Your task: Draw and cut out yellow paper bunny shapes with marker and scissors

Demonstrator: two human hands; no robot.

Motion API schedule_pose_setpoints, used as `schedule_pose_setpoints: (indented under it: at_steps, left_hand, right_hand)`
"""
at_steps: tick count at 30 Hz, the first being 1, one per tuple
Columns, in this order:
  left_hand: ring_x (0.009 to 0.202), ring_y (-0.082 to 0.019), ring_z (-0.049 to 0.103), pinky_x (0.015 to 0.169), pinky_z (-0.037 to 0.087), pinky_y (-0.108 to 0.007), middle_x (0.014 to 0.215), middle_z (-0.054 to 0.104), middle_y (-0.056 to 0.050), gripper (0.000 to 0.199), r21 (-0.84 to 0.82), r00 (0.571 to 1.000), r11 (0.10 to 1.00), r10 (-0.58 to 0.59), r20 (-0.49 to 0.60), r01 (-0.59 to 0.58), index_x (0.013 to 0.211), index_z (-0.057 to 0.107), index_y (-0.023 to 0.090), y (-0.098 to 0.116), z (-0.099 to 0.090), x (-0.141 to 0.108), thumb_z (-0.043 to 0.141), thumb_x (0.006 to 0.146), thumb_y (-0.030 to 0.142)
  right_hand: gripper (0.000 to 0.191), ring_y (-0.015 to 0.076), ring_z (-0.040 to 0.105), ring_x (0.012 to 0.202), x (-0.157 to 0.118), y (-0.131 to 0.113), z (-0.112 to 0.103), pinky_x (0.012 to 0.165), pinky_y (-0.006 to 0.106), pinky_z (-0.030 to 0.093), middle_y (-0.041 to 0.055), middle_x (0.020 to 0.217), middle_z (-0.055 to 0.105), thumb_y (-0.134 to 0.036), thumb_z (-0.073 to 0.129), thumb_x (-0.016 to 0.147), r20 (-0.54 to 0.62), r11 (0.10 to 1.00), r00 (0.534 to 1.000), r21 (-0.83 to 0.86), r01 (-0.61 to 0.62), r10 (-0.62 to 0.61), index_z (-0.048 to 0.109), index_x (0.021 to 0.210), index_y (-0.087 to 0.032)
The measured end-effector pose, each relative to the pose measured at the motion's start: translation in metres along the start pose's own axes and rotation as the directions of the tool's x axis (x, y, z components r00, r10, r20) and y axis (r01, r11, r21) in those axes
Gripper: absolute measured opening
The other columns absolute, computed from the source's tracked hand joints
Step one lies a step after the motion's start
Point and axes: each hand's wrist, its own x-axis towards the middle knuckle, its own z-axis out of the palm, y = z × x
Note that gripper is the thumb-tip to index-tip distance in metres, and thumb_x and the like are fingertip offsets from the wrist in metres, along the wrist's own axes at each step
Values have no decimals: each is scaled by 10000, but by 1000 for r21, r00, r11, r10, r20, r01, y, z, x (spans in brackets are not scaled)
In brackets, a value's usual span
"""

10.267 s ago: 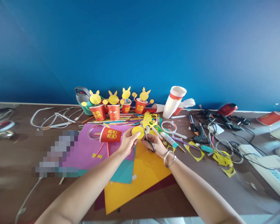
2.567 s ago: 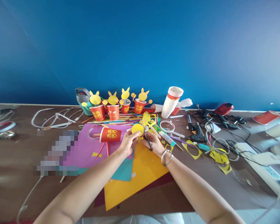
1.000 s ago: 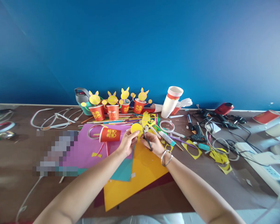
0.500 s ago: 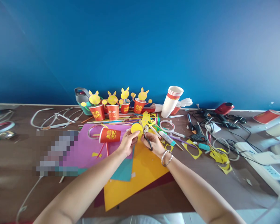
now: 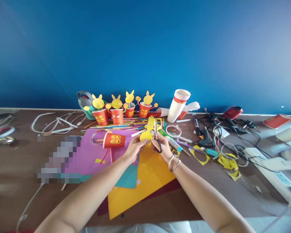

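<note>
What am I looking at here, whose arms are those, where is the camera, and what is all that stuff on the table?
The camera sits on a person's head, looking down at their own bare arms. The left hand pinches a yellow paper piece; the right hand, a bracelet on its wrist, works scissors beside it. On the brown table lie coloured paper sheets, a tipped red cup, decorated red cups with yellow bunny shapes, a stack of paper cups, a glue gun and cables.

Cup stack right of decorated cups
</note>
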Motion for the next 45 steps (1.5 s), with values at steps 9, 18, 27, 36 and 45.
schedule_pose_setpoints:
  at_steps: [9, 18, 27, 36, 45]
  left_hand:
    - [369, -21, 272, 393, 80, -211, 494, 431, 74, 231, 93, 999, 995, 29, -22, -26, 743, 577, 158, -1, -1, 0, 719, 623, 295]
    - [390, -27, 254, 411, 131, -202, 462, 389, 82, 233, 130, 986, 980, 157, -61, -148, 779, 615, 152, -3, -6, 2, 703, 680, 343]
    - [366, -32, 278, 392, 97, -209, 455, 383, 87, 262, 183, 1000, 983, 13, -8, -12, 760, 573, 158, -4, -4, 1, 716, 660, 353]
    - [382, -26, 256, 397, 102, -209, 476, 392, 87, 268, 145, 997, 987, 73, -21, -69, 803, 580, 155, -7, -7, 4, 705, 693, 366]
    - [378, -26, 254, 398, 124, -206, 446, 371, 96, 272, 142, 991, 983, 127, -44, -119, 711, 520, 167, -8, -9, 4, 702, 692, 368]
  right_hand:
    - [276, 73, 362, 367, 1, -2, 0, 376, 216, 240, -79, 424, 429, -406, 669, 713, -79, 999, 996, -10, 47, -47, 484, 699, -202]
    - [286, 78, 406, 372, 1, -2, -1, 364, 214, 261, -63, 446, 478, -409, 686, 690, -43, 999, 998, -28, -39, 38, 492, 697, -200]
    - [242, 75, 420, 402, 3, 4, -4, 380, 208, 262, -53, 491, 500, -370, 667, 717, -115, 998, 993, 58, 23, -16, 504, 748, -194]
    - [267, 64, 376, 357, -1, -6, 0, 338, 197, 251, -54, 470, 509, -415, 663, 703, -36, 993, 998, -106, -53, 50, 556, 776, -182]
    - [279, 81, 466, 402, 1, 2, -3, 393, 193, 343, -58, 482, 529, -417, 660, 713, 14, 994, 999, -105, -40, 42, 545, 807, -181]
